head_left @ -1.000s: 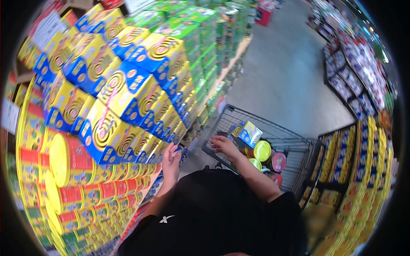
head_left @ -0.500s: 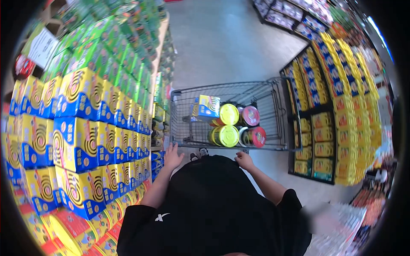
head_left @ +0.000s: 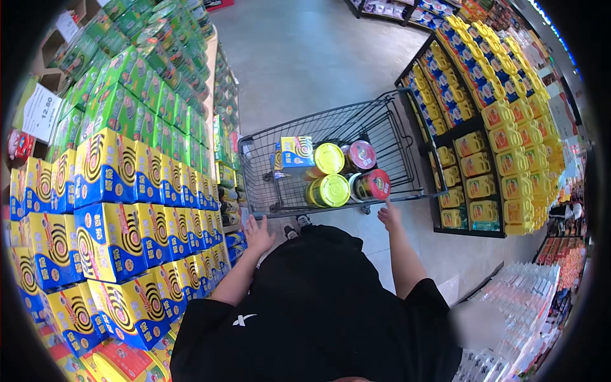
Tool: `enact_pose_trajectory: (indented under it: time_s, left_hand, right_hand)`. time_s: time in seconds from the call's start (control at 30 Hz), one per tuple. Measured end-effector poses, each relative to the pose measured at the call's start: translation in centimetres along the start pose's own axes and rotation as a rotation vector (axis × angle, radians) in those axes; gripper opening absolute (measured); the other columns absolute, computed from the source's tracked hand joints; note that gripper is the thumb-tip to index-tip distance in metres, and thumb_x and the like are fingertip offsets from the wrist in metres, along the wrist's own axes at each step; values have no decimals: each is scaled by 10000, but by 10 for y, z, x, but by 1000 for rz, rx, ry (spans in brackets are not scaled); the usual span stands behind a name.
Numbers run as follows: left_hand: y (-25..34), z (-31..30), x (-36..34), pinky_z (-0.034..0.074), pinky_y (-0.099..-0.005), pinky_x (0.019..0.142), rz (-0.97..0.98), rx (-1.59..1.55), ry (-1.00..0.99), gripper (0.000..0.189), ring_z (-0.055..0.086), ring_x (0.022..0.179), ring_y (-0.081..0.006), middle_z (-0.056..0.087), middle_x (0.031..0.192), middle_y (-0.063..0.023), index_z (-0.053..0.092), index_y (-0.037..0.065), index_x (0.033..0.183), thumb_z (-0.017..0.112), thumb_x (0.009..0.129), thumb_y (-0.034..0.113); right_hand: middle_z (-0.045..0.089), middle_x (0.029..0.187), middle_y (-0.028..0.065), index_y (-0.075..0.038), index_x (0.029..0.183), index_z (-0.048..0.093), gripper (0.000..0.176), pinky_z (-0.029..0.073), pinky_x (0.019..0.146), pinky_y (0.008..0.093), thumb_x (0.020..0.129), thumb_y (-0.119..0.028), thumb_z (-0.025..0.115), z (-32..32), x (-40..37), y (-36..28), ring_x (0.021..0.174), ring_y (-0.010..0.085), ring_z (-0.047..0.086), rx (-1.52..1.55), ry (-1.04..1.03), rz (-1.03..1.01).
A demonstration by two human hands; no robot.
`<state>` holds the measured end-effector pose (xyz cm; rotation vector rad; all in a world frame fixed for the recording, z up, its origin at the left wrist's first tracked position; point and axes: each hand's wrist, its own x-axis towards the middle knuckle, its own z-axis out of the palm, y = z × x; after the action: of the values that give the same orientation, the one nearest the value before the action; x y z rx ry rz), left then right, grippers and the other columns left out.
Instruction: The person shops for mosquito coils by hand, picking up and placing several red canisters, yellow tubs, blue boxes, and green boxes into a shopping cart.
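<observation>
A dark wire shopping cart [head_left: 267, 137] stands in front of me. Inside lie a yellow-and-blue box [head_left: 296, 153], two jars with yellow lids [head_left: 329, 158] and two with red or pink lids [head_left: 375, 184]. My left hand [head_left: 259, 236] is just below the cart's near left corner, its fingers spread and holding nothing. Near the cart's close side, below the red lid, my right hand [head_left: 390, 215] reaches up with its fingers apart and nothing in it.
Stacked yellow-and-blue boxes [head_left: 114, 235] and green boxes [head_left: 130, 79] rise on my left. A rack of yellow bottles [head_left: 474, 153] stands beyond the cart's right end. Clear packages [head_left: 515, 305] are piled at the lower right. Grey floor [head_left: 293, 57] stretches ahead.
My right hand has moved up and to the right, opening from a curled shape. The cart now appears turned slightly, its right end higher. The shelves have shifted in view.
</observation>
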<state>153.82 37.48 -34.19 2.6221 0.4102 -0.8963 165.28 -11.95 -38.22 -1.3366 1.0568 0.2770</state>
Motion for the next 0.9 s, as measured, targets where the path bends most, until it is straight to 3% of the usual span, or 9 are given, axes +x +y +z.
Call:
enact_pose_trajectory:
  time_s: [0.1, 0.13, 0.33, 0.53, 0.63, 0.9]
  left_hand:
    - [-4, 5, 1, 165, -613, 1200, 5, -29, -22, 919, 30, 1540, -448, -72, 1663, -259, 152, 216, 1623, 669, 898, 442]
    - [-4, 5, 2, 167, -613, 1200, 11, -30, -22, 926, 26, 1541, -448, -80, 1662, -260, 147, 218, 1624, 674, 895, 438]
    - [-10, 14, 2, 172, -604, 1203, 58, -9, 19, 965, 15, 1542, -448, -100, 1653, -278, 130, 204, 1628, 695, 869, 393]
    - [-15, 16, 20, 183, -550, 1220, 109, 0, 83, 1000, 19, 1541, -450, -92, 1649, -292, 117, 180, 1628, 708, 840, 353]
    - [-10, -3, 33, 191, -550, 1218, 96, 1, 52, 1018, 21, 1540, -451, -96, 1647, -295, 98, 181, 1630, 714, 835, 342]
    - [7, -50, 92, 208, -569, 1209, 40, 68, 5, 1039, 24, 1546, -428, -122, 1652, -272, 67, 207, 1633, 723, 840, 347]
  right_hand:
    - [641, 1100, 226, -5, 1248, 495, 532, 592, 735, 416, 946, -408, 666, 11, 30, -10, 935, 319, 684, 145, -21, 63]
    - [663, 979, 194, -10, 1179, 530, 452, 595, 710, 416, 946, -372, 668, 14, 34, -10, 836, 314, 693, 133, 29, 58]
    - [662, 840, 158, -20, 1069, 588, 315, 584, 616, 386, 951, -303, 659, 18, 63, -16, 707, 295, 685, 121, -31, 108]
    - [659, 774, 118, -9, 1022, 612, 313, 572, 572, 367, 938, -307, 662, 18, 67, -22, 659, 271, 684, 38, -115, 108]
    - [667, 870, 150, -24, 1076, 575, 314, 563, 587, 345, 977, -317, 629, 29, 73, -33, 726, 273, 683, 0, -123, 129]
    - [669, 909, 123, -14, 1125, 557, 415, 551, 643, 350, 992, -405, 601, 74, 99, -82, 797, 257, 684, -67, -190, 117]
